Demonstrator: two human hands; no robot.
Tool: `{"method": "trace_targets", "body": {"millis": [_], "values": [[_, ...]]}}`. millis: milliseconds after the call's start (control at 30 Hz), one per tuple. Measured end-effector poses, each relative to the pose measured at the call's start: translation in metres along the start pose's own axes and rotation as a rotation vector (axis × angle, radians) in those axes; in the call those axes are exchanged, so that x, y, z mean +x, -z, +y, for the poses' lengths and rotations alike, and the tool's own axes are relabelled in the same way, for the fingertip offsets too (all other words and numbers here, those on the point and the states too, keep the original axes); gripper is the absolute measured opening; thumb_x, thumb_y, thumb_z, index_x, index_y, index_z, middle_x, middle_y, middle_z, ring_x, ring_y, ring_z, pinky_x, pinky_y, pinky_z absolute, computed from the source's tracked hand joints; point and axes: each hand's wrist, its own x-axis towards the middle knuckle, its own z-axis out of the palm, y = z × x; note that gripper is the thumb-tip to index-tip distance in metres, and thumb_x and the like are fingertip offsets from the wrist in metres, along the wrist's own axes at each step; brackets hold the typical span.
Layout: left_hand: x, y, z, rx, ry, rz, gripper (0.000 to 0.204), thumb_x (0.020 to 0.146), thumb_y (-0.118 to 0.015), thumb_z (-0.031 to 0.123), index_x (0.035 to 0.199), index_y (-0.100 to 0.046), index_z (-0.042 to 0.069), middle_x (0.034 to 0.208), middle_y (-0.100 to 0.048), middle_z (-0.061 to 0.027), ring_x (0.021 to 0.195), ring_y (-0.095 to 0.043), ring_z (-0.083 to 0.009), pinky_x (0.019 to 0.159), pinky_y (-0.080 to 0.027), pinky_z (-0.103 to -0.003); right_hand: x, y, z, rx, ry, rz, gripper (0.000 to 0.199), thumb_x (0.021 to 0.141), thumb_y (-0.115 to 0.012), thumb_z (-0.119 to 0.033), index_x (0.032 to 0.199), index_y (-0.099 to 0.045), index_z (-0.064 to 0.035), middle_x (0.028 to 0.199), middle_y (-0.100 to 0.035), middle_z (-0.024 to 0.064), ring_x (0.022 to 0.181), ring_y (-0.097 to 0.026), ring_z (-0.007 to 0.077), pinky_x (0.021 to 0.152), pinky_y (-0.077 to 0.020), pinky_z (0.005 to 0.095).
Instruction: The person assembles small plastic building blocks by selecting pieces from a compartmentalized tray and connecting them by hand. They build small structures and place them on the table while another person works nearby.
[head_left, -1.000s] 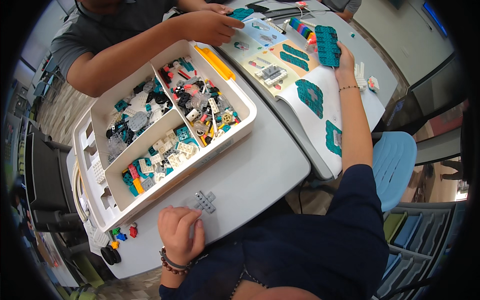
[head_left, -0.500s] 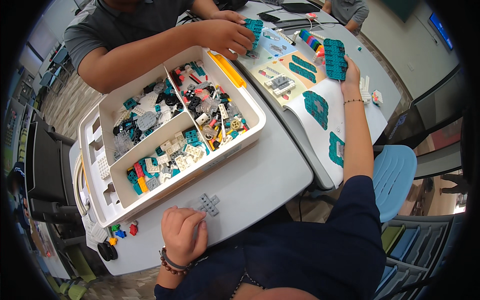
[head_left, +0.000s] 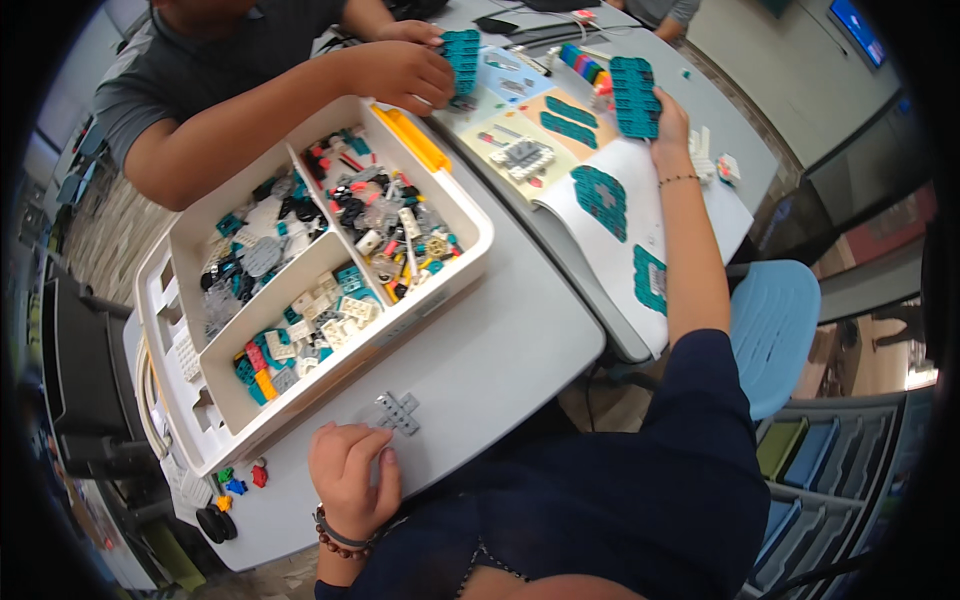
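Observation:
In my right hand (head_left: 670, 125) is a teal building-brick plate assembly (head_left: 634, 98), held up above the instruction booklet (head_left: 590, 255) with its studded face showing. My left hand (head_left: 350, 475) rests near the table's front edge, fingers curled in toward the thumb; whatever lies inside them, if anything, is hidden. Just beyond its fingertips a grey cross-shaped brick piece (head_left: 400, 412) lies on the table. Across from me, a co-worker's hand (head_left: 405, 75) grips a similar teal assembly (head_left: 460, 62) over the booklet's far end.
A white divided bin (head_left: 345, 385) of mixed bricks takes up the left side of the table (head_left: 500, 350). Small coloured pieces (head_left: 237, 487) and black wheels (head_left: 215, 522) lie near its front corner. Beyond the booklet stands a row of coloured bricks (head_left: 580, 65). A blue chair (head_left: 775, 340) stands at right.
The whole view has shifted slightly, so the table and bin appear farther left. Both my hands keep their poses, and the right one still holds the teal plate assembly.

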Motion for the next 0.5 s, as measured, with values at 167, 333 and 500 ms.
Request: {"method": "trace_targets", "body": {"millis": [167,333,500], "values": [[0.002,0.0,0.0,0.016,-0.01,-0.003,0.02,0.063,-0.059,0.002,0.083,-0.057,0.006,0.079,-0.056,-0.007,0.074,-0.054,-0.0248,0.073,-0.04,-0.043,-0.006,-0.004,-0.005,-0.016,0.039,-0.033,0.015,0.08,-0.056,-0.013,0.087,-0.06,0.0001,0.079,-0.06,0.0045,0.07,-0.056,0.0122,0.061,-0.046,0.0248],[0.003,0.002,-0.002,0.01,-0.015,-0.002,0.02,0.064,-0.058,0.0,0.083,-0.057,0.005,0.078,-0.056,-0.0077,0.073,-0.054,-0.025,0.072,-0.04,-0.041,-0.013,-0.013,-0.008,-0.048,0.041,-0.017,0.016,0.08,-0.057,-0.013,0.088,-0.06,0.0007,0.081,-0.061,0.0055,0.07,-0.057,0.0132,0.062,-0.0459,0.0231],[0.006,0.003,0.003,-0.127,0.018,-0.024,0.022,0.064,-0.058,-0.001,0.085,-0.057,0.004,0.076,-0.055,-0.0091,0.07,-0.052,-0.0263,0.07,-0.041,-0.038,0.003,0.003,0.003,0.024,0.019,0.008,0.019,0.08,-0.056,-0.013,0.09,-0.058,0.0028,0.084,-0.062,0.0097,0.07,-0.061,0.0183,0.061,-0.0507,0.0294]]}}
